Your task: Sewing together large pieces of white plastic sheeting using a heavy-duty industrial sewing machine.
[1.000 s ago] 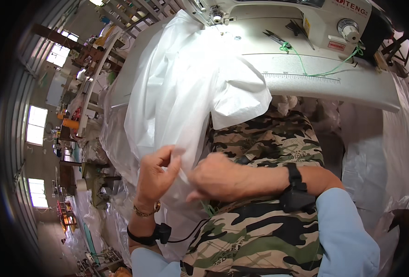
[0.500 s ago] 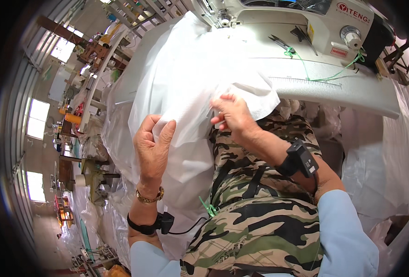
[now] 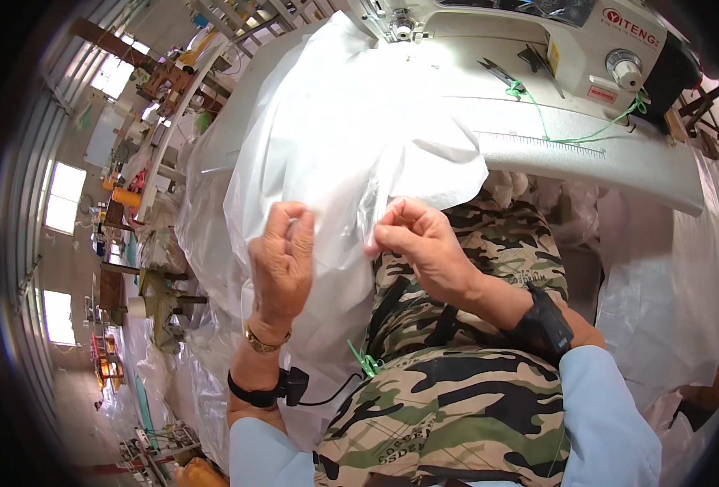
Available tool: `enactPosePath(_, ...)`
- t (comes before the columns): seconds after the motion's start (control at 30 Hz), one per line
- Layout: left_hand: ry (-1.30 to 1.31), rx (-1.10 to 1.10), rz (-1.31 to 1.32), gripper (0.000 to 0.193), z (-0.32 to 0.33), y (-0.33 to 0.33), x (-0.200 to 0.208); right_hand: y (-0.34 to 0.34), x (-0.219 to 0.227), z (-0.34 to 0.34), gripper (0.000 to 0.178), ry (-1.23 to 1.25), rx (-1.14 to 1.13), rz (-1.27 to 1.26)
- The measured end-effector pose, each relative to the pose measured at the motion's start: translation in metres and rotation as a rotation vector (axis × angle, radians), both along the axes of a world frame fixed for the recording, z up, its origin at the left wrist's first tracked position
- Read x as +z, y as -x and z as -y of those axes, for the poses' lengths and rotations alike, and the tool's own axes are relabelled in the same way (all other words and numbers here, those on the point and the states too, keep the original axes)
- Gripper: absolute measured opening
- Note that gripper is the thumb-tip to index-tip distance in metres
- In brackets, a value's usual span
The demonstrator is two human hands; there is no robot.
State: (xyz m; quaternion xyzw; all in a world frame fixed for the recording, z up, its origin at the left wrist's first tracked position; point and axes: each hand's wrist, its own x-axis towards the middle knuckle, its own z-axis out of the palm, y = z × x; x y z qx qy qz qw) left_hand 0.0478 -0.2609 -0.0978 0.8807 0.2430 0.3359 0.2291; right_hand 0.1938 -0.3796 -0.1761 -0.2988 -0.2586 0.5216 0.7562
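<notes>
A thin white fabric (image 3: 335, 138) spreads over the front of the sewing machine table and hangs down over my lap on the left. My left hand (image 3: 282, 264) lies against it with thumb and forefinger pinched together on the cloth. Level with it on the right, my right hand (image 3: 428, 252) pinches a bunched, shiny fold of the same fabric between thumb and curled fingers. The cloth rises in a narrow crease from this grip. Its upper end reaches the needle area of the sewing machine (image 3: 579, 61), where bright light washes out detail.
Dark thread snips (image 3: 501, 75) with green cord lie on the machine bed, right of the needle. A ruler scale (image 3: 538, 144) runs along the table's front edge. Camouflage-patterned cloth (image 3: 457, 398) covers my lap. Translucent plastic sheeting (image 3: 660, 284) hangs at the right.
My right hand has dropped slightly and turned, closing its spread fingers into a pinch. The left thumb, upright before, now bends in toward the fingers. The fabric between them is gathered differently.
</notes>
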Motion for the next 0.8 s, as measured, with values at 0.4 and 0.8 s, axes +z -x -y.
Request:
enactPosePath(0.4, 0.52, -0.271, -0.124, 0.01, 0.021, -0.004, -0.04, 0.011, -0.012, 0.029, 0.012, 0.158, -0.027, 0.094)
enactPosePath(0.8, 0.975, -0.31, -0.039, 0.013, 0.027, -0.005, -0.054, 0.013, -0.004, 0.035, 0.023, 0.164, 0.089, 0.688)
